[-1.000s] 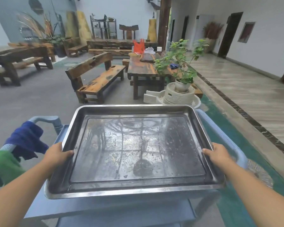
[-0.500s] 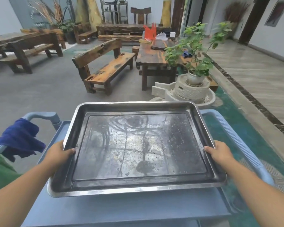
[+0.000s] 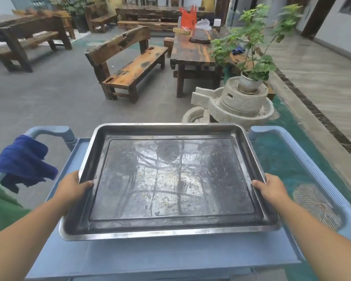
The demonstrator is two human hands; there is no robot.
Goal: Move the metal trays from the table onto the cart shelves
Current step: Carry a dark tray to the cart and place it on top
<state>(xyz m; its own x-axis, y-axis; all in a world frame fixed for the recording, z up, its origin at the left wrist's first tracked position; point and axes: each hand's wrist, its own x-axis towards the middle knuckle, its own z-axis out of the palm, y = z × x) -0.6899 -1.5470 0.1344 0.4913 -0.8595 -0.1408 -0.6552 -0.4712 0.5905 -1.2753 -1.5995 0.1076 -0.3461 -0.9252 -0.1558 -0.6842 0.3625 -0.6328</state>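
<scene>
A large rectangular metal tray (image 3: 170,179), wet and reflective, is over the top shelf of the blue-grey cart (image 3: 170,258). My left hand (image 3: 73,188) grips the tray's left rim with the thumb over the edge. My right hand (image 3: 270,190) grips the right rim the same way. The tray looks level, with its far edge near the cart's far side; whether it rests on the shelf or hovers just above, I cannot tell.
A blue cloth (image 3: 22,163) hangs on the cart's left handle (image 3: 49,131), with a green cloth (image 3: 2,207) below it. The right handle (image 3: 304,161) runs along the other side. Beyond the cart stand a stone mill with a potted plant (image 3: 243,100), a wooden bench (image 3: 130,63) and a table (image 3: 190,53).
The tray has come down toward the cart's top shelf with both hands still on its rims. The view has tilted down, showing more of the cart top.
</scene>
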